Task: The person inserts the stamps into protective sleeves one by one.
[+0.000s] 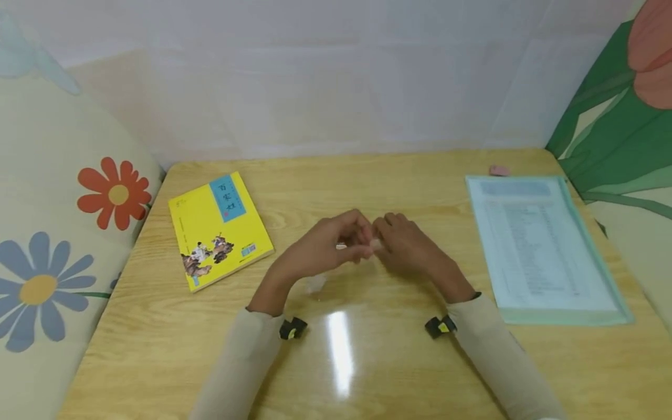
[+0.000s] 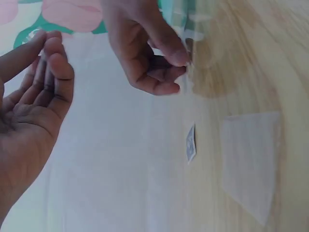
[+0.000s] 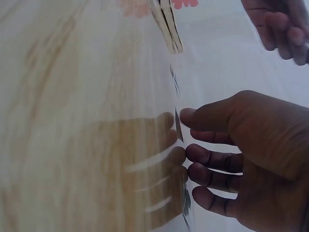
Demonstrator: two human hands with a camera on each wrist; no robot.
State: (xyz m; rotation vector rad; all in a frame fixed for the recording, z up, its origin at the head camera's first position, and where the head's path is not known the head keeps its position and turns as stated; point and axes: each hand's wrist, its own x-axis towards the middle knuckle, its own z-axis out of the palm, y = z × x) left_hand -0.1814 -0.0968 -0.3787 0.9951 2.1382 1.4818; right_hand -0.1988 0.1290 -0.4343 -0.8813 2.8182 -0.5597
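In the head view my left hand (image 1: pixel 341 242) is raised over the middle of the table, its thumb and fingertips together on a small whitish piece (image 1: pixel 375 245). The piece is too small to identify. My right hand (image 1: pixel 406 242) is beside it, palm down. The right wrist view shows the right fingertips (image 3: pixel 198 153) at the tabletop, loosely bent and spread. A thin flat dark piece (image 3: pixel 178 124) lies by that thumb, seen edge-on. On the table in the left wrist view lie a small printed card (image 2: pixel 191 144) and a translucent sheet (image 2: pixel 251 164).
A yellow book (image 1: pixel 220 233) lies at the left of the wooden table (image 1: pixel 367 373). To the right is a pale green document folder (image 1: pixel 543 251) with a printed page, and a pink eraser-like block (image 1: pixel 499 170) behind it. Flower-patterned and pale coverings surround the table's back and sides.
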